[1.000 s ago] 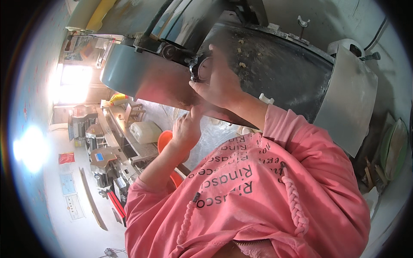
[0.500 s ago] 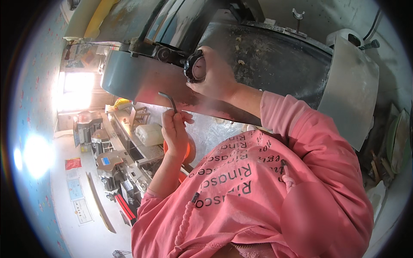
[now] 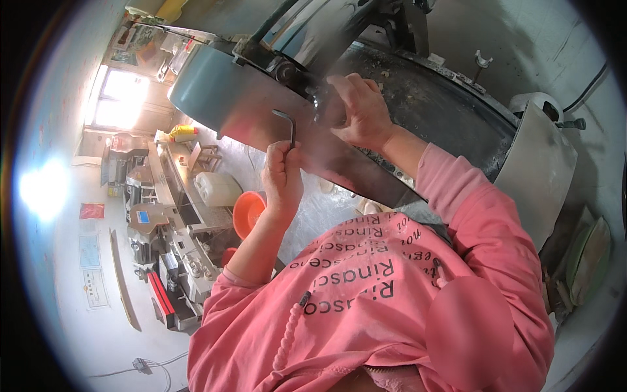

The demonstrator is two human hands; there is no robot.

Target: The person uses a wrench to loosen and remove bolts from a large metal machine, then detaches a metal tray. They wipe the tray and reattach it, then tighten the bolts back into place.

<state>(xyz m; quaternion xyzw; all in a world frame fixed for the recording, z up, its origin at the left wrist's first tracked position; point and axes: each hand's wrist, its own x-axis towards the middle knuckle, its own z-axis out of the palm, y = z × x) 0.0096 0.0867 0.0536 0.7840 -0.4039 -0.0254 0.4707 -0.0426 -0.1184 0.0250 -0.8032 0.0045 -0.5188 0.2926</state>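
Note:
My left hand [image 3: 284, 176] is closed round an L-shaped dark hex key [image 3: 292, 127], its short arm sticking up in front of the machine's grey-blue housing [image 3: 202, 78]. To the right of the key, my right hand [image 3: 367, 114] curls its fingers around a dark round part [image 3: 328, 108] beside the machine's roller fitting [image 3: 285, 73]. That part is mostly hidden by my fingers and blurred by a hazy patch in the picture. Behind my right hand lies a wide black belt surface [image 3: 450, 111] with pale specks on it.
A pale metal panel [image 3: 535, 176] flanks the belt on the right. Below and left are an orange basin [image 3: 245, 214], a white jerrycan [image 3: 215, 189] and a bench crowded with small machines [image 3: 147, 222]. A window [image 3: 121, 98] and a cable [image 3: 163, 366] are at the left.
The hex key came into sight and has risen closer to my right hand. My right hand still grips near the round part, which is now more hidden. The view has shifted slightly.

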